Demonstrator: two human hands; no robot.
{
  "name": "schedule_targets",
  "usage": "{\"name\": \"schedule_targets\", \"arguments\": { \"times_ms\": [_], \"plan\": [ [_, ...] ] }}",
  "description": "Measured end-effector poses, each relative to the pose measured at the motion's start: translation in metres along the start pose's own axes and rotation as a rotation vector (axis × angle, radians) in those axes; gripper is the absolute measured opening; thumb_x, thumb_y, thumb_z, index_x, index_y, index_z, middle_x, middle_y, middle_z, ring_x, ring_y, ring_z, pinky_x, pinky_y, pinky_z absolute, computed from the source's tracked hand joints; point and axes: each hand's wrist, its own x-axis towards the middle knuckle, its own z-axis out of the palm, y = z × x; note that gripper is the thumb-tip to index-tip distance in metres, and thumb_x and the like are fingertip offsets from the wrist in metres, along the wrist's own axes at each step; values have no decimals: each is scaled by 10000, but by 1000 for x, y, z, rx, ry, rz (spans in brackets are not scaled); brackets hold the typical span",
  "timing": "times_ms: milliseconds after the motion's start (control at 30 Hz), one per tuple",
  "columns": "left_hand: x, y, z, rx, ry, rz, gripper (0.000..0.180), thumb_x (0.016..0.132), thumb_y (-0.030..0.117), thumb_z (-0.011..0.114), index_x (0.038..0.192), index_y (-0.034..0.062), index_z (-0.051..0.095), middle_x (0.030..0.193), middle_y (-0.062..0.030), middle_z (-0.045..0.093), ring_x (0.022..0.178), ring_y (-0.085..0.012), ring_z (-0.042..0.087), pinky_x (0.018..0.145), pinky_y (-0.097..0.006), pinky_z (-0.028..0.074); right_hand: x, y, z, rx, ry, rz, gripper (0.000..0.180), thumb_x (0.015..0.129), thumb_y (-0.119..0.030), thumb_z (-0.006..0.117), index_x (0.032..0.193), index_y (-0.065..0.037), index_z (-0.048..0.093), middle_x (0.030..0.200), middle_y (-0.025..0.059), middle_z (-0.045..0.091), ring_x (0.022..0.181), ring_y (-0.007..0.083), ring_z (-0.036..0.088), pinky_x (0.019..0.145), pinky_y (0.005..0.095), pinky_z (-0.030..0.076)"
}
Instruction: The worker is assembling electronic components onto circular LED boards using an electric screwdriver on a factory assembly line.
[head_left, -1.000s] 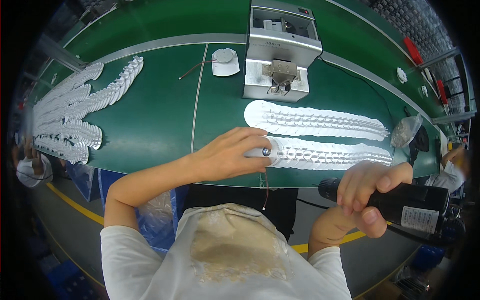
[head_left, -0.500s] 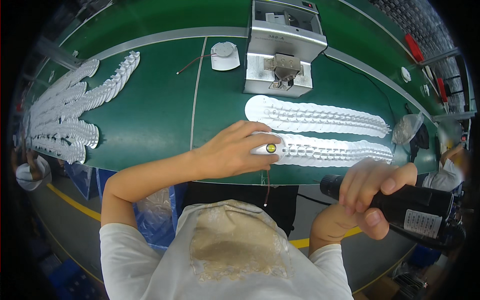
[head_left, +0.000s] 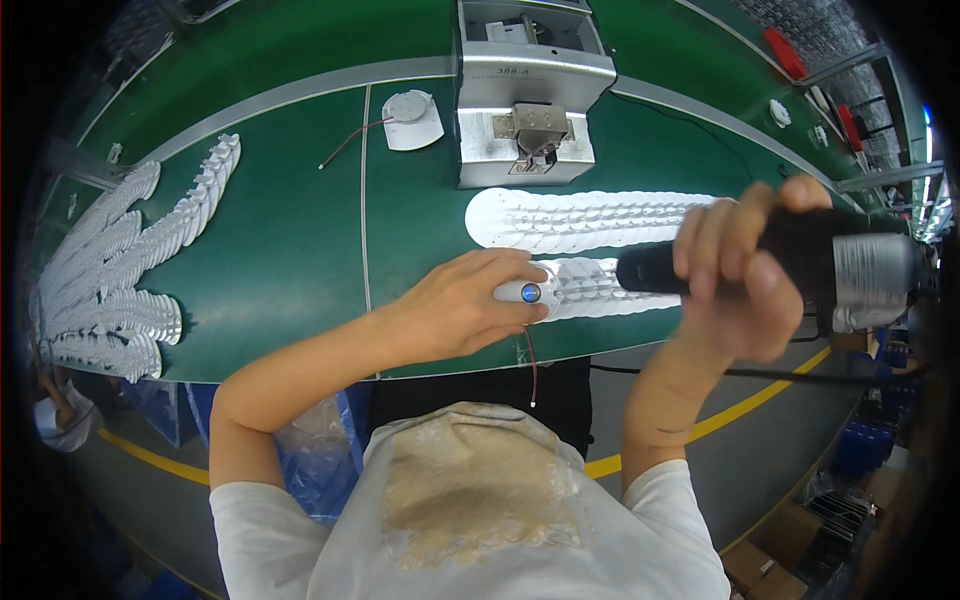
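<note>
My left hand (head_left: 460,305) closes around a white plastic part (head_left: 511,292) at the left end of the lower row of overlapping white parts (head_left: 590,285). A small round window (head_left: 531,293) on the held part looks blue. A thin dark red wire (head_left: 533,365) with a white plug hangs over the table edge below it. My right hand (head_left: 745,285) grips a black corded electric screwdriver (head_left: 820,250), blurred by motion. Its nose (head_left: 648,270) points left, above the right portion of the lower row. The screwdriver's tip is hard to make out.
Behind lies a second row of white parts (head_left: 580,220). A silver metal machine (head_left: 530,85) stands at the back, beside a lone white part with a wire (head_left: 412,120). Several fanned stacks of white parts (head_left: 140,240) cover the left. The green table (head_left: 290,250) ends before my body.
My right hand has raised the screwdriver up from below the table edge to over the lower row. My left hand keeps its hold. The window has gone from yellow to blue.
</note>
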Motion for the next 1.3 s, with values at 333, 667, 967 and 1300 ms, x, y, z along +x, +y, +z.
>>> {"name": "schedule_targets", "arguments": {
  "times_ms": [333,667,967,1300],
  "plan": [
    [-7,-4,3,18,13,32,260,698,74,652,955,114,644,1101,-89,546,1021,-284,530,813,-388,473,73,54,29,-217,78,-71,362,780,-70,500,1126,10,425,679,69,448,503,157,444,523,335,425],
    [-8,-6,4,-34,38,42,168,740,158,669,897,106,641,1098,-93,552,1040,-291,517,821,-390,468,84,77,35,-252,67,4,292,761,-57,506,1042,3,454,640,67,443,454,140,423,478,318,406],
    [-10,-5,6,-17,33,38,177,748,193,678,892,103,629,1123,-96,537,1064,-299,502,835,-398,462,69,70,20,-38,-50,87,303,740,-25,545,1032,11,472,585,79,498,399,145,457,421,293,421],
    [-11,-5,3,-28,43,23,176,727,158,681,886,88,651,1120,-90,536,1056,-276,502,834,-390,462,-6,22,39,-123,76,164,410,699,-37,558,1063,-36,370,564,52,433,395,116,403,411,269,391]
  ]
}}
